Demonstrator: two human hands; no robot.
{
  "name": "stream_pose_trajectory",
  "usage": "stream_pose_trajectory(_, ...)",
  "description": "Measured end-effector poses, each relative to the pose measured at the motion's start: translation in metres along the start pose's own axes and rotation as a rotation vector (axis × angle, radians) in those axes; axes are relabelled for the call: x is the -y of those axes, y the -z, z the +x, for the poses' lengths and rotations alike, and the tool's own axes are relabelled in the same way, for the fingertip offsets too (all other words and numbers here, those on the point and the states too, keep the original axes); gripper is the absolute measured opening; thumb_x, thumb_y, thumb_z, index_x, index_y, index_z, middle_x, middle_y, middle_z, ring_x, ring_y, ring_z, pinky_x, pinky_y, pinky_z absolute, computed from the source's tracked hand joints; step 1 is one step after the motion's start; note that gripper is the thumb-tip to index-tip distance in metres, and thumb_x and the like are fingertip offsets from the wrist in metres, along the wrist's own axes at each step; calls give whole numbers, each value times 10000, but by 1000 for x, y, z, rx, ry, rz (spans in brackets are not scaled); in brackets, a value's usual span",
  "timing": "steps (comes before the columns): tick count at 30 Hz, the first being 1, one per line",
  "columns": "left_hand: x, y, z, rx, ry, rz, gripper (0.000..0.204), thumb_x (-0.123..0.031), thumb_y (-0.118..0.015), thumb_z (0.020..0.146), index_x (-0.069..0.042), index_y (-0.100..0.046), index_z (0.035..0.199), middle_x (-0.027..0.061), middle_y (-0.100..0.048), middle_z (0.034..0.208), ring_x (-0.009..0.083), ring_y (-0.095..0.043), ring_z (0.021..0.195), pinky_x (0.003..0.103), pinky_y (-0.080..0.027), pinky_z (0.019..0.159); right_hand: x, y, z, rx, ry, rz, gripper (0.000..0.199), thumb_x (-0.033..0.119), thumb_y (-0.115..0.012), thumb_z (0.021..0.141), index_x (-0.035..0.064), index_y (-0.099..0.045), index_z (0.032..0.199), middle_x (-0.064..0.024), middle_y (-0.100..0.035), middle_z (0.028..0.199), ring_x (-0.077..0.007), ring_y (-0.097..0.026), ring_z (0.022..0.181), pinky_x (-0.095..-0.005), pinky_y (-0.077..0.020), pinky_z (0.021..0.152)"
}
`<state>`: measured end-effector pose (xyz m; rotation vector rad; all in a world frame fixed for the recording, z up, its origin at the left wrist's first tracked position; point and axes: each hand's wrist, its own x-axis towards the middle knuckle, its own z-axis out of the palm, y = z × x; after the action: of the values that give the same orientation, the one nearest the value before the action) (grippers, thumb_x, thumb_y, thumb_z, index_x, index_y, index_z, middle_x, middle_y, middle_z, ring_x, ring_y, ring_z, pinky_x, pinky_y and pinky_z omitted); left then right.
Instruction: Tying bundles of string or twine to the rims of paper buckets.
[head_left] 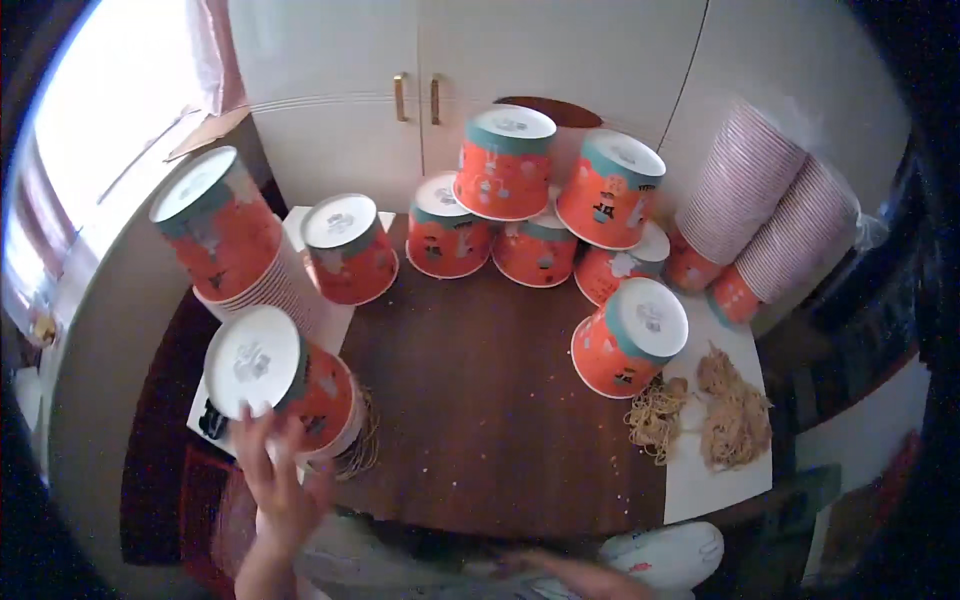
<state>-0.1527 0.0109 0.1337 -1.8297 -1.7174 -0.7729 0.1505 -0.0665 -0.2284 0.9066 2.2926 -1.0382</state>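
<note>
My left hand is raised at the near left with its fingers apart. Its fingertips overlap the lower edge of an upturned orange paper bucket with a white base; whether they touch it I cannot tell. Thin dark loops show around that bucket's foot. Low at the front, over my lap, my right hand is smeared by motion and its fingers are not readable. At the right of the brown table, another upturned bucket leans beside a tangle of tan loops.
Several upturned buckets line the table's back, two more resting on top. A taller bucket stack stands at the left. Long nested stacks in clear plastic lean at the back right. More tan loops lie on a white sheet.
</note>
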Motion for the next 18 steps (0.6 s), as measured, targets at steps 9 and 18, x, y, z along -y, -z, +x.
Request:
stream_pose_trajectory(9,-65,-65,-48,228,-147,-547,320,-212,-631,691,-94,-551,977,142,-428,1144,377,-371,1103,487,-324,888,-37,31,25,104,-61,43,438,261,-488,802,-17,-436,1137,-181,-493,1118,-292,-495,1012,-341,-405,851)
stream_pose_trajectory(18,-40,-95,-42,364,-106,-485,259,-217,-584,757,-73,-551,970,157,-457,1121,355,-419,1064,476,-382,851,-60,57,51,239,-99,89,456,277,-502,789,-14,-440,1134,-179,-500,1113,-291,-504,1005,-340,-414,842)
